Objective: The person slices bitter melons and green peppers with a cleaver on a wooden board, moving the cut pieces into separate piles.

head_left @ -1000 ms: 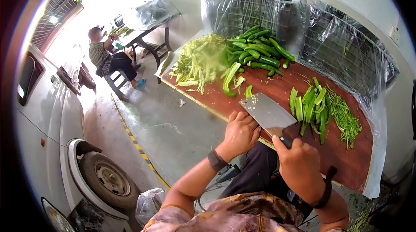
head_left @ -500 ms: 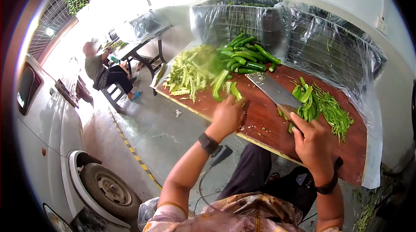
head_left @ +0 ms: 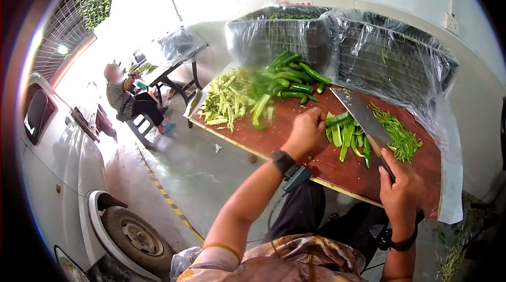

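My right hand point(head_left: 403, 184) is closed around the handle of a cleaver point(head_left: 362, 112), its broad blade angled up and left over the board. My left hand point(head_left: 308, 130) has its fingers curled around the near end of a green pepper point(head_left: 339, 119), just left of the blade. Below the blade lie split pepper pieces point(head_left: 345, 138). To their right is a heap of thin green pepper shreds point(head_left: 396, 133). Whole green peppers point(head_left: 295, 79) are piled behind my left hand. Farther left sits a heap of pale, seedy pepper cores point(head_left: 229, 98).
The red-brown board point(head_left: 284, 137) has a pale front edge. Behind it stand crates wrapped in clear plastic point(head_left: 390, 58). At the far left, a person point(head_left: 124, 95) sits by another table point(head_left: 158, 74). A white vehicle point(head_left: 74, 176) stands on my left.
My left hand has moved right, from beside the pepper cores to the split pieces. The cleaver has shifted right and turned steeper. The split pieces now lie farther left and more spread out.
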Available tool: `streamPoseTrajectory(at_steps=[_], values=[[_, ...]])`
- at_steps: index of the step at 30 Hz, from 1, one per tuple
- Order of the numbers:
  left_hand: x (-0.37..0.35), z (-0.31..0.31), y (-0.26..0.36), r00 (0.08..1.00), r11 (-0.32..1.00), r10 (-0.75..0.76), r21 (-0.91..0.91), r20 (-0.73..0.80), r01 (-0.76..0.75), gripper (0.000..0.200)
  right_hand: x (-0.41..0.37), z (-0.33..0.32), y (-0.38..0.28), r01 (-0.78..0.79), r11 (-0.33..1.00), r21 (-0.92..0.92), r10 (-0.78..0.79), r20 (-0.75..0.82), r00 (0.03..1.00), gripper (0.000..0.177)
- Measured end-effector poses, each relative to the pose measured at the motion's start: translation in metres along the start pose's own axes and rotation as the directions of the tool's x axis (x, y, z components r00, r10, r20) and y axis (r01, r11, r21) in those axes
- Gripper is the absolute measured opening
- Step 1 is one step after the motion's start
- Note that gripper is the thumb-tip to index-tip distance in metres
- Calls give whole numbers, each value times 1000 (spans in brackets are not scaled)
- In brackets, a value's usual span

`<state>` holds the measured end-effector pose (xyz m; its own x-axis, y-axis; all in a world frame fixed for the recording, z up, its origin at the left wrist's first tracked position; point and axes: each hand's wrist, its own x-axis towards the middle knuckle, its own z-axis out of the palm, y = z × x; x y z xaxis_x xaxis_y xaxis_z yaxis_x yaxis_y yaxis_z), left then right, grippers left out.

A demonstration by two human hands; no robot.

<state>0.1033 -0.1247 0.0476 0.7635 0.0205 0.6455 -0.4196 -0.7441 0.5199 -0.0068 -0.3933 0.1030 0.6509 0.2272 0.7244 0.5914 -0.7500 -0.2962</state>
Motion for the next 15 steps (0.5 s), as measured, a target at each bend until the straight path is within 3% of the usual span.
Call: streamPoseTrajectory(at_steps=[3,5,7,9,10,12,15], values=[[3,1,-5,998,999,6,33,67,-8,13,-6,1,-1,50,997,-60,-48,40,998,41],[-3,-14,-31,999,934,48,355,-5,-43,16,-12,5,1,91,994,-64,-91,5,996,40],[-12,-43,-65,990,725,71,674,125,-137,21,-16,6,-1,47,999,-10,-46,88,995,40],[-26,-68,-66,985,685,-133,709,-108,171,20,-18,11,-2,47,999,-13,-45,111,993,40],[-30,-79,-63,985,681,-135,712,-110,172,20,-18,15,-4,65,998,-19,-62,126,990,40],[-38,-96,-61,918,625,-398,732,1,270,28,-17,24,-9,90,996,-19,-86,143,986,40],[-47,-100,-70,937,725,-340,657,80,207,29,-16,33,-20,151,988,3,-150,149,977,38]])
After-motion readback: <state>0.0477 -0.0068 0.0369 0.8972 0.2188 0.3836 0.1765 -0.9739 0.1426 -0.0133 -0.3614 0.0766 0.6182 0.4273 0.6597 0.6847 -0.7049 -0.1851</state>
